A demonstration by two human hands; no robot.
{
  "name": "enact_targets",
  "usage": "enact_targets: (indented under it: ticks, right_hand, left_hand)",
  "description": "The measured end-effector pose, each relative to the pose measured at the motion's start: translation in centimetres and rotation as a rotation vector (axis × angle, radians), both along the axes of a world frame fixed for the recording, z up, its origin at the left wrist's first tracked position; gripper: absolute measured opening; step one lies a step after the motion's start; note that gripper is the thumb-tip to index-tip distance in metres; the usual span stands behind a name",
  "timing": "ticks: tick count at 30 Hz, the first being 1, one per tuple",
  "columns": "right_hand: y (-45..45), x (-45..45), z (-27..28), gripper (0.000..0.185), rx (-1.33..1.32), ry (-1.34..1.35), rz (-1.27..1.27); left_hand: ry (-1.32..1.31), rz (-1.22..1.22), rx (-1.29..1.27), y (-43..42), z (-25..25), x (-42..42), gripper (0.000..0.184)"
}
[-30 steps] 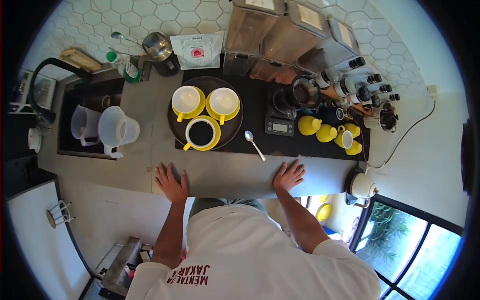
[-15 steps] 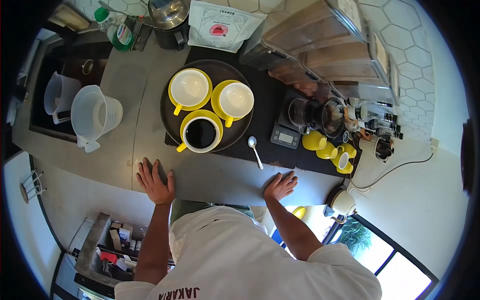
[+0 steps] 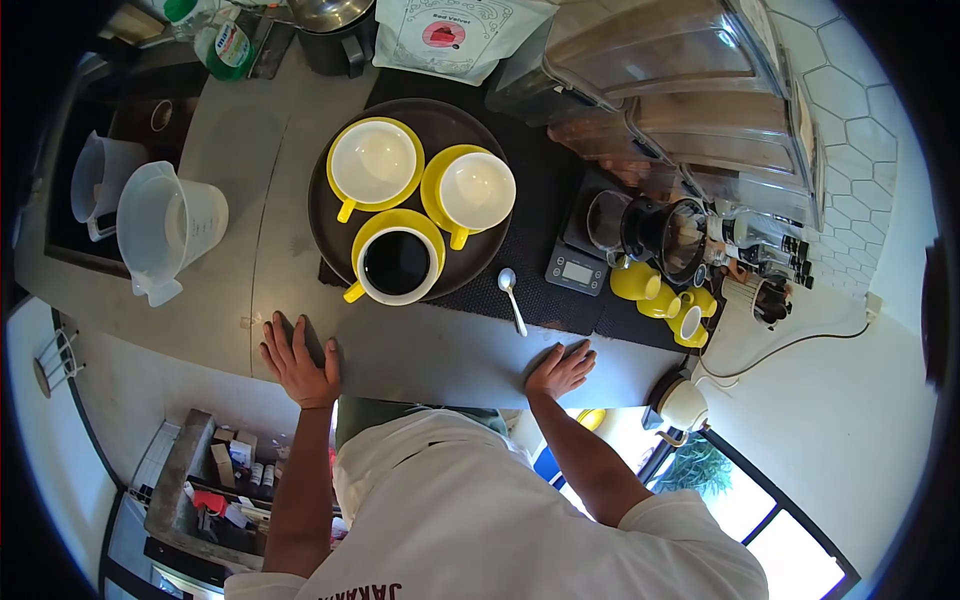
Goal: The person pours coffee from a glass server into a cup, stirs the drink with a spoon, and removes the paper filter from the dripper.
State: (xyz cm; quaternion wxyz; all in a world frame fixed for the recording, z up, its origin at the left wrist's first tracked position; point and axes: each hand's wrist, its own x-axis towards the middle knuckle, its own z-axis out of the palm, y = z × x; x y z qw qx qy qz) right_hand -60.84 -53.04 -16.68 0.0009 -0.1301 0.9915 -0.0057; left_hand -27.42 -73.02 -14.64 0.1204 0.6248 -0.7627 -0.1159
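My left hand (image 3: pixel 300 362) rests flat on the front edge of the grey counter (image 3: pixel 400 350), fingers stretched out, holding nothing. Farther right on the same edge lies my right hand (image 3: pixel 561 370), fingers apart and also without an object. Beyond them stands a round dark tray (image 3: pixel 470 125) with three yellow cups on saucers. The nearest cup (image 3: pixel 399 264) contains black liquid; the back left cup (image 3: pixel 374 161) and the right cup (image 3: pixel 477 191) show bare white insides. A metal spoon (image 3: pixel 512 300) lies right of the tray, nearer my right hand, on a black mat (image 3: pixel 545 290).
A clear plastic jug (image 3: pixel 170 230) stands left beside the sink (image 3: pixel 120 100). To the right are a digital scale (image 3: pixel 577 270), a coffee dripper (image 3: pixel 665 240), several small yellow cups (image 3: pixel 640 283) and a kettle (image 3: pixel 684 405). A white pouch (image 3: pixel 460 40) and clear bins (image 3: pixel 690 120) line the back.
The camera view has shifted slightly, moving the back items toward the top edge. Both hands stay flat on the counter edge, and the cups, tray and spoon keep their places.
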Motion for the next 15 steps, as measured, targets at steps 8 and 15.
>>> enact_targets:
  ticks: [8,15]
  right_hand:
    - [-0.02,0.03,-0.04,0.069,0.0,0.003,-0.002]
    - [0.24,0.01,-0.27,0.069,0.002,0.003,-0.007]
  left_hand:
    - [-0.02,-0.004,0.006,0.02,-0.06,0.01,0.054]
    - [-0.03,-0.008,-0.001,0.05,-0.05,-0.01,0.054]
